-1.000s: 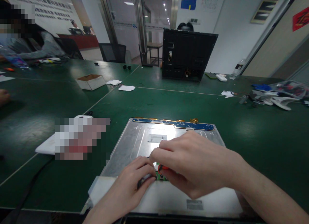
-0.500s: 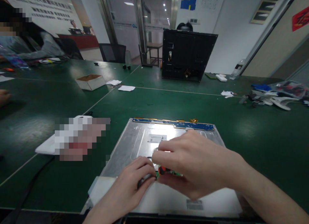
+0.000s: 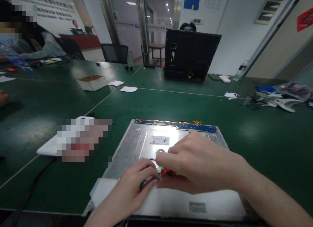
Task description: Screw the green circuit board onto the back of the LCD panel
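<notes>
A display panel (image 3: 132, 152) with a silver metal back lies in front of me, a blue circuit board strip (image 3: 195, 126) along its far edge. My right hand (image 3: 195, 165) is closed over the panel's middle, gripping a screwdriver with an orange-and-black handle (image 3: 168, 172), mostly hidden by the fingers. A round metal piece (image 3: 160, 153) shows by the index finger. Close beside it, my left hand (image 3: 139, 176) is pinched on a dark cable (image 3: 146, 181) and rests on the panel. Bits of a green board (image 3: 160, 175) peek out between the hands.
Left on the green table (image 3: 156, 106) is a blurred white item (image 3: 49, 145) with a black strap. Farther off are a small open box (image 3: 93, 83), papers (image 3: 128, 89) and an upright black panel (image 3: 192, 55) with a person behind it. Plastic parts (image 3: 274, 98) lie right; another person sits left.
My right hand has turned slightly, its fingers shifting on the screwdriver, so more of the orange handle and the round metal piece shows. My left hand stays in place.
</notes>
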Motion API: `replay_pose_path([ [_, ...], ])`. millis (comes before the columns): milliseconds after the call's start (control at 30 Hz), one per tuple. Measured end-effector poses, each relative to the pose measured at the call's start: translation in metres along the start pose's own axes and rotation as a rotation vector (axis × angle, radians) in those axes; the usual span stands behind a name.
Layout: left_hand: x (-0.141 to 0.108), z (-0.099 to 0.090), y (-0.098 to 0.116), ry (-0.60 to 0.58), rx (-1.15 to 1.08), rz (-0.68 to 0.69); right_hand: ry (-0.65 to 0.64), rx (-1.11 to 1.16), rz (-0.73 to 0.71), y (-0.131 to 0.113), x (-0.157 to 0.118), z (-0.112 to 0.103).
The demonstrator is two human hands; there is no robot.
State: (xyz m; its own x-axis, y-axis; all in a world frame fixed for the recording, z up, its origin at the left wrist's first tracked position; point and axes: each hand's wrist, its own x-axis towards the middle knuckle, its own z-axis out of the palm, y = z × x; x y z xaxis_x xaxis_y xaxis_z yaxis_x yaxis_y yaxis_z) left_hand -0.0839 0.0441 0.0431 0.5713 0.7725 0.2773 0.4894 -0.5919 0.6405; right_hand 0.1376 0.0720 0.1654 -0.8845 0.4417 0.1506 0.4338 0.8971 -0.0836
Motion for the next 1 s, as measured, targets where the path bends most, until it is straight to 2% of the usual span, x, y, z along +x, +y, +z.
replay_pose_path([
  [300,-0.0005,-0.0006,0.0018,0.011,0.004,0.003,-0.030,0.124,0.026,-0.0028,-0.0005,-0.0062],
  [600,-0.0011,0.0006,-0.0016,0.004,0.006,0.007,0.006,0.061,0.028,-0.0015,0.0005,-0.0028],
  [1000,-0.0011,-0.0004,-0.0003,-0.007,-0.018,-0.010,-0.016,0.008,0.032,-0.0001,0.0004,-0.0011],
])
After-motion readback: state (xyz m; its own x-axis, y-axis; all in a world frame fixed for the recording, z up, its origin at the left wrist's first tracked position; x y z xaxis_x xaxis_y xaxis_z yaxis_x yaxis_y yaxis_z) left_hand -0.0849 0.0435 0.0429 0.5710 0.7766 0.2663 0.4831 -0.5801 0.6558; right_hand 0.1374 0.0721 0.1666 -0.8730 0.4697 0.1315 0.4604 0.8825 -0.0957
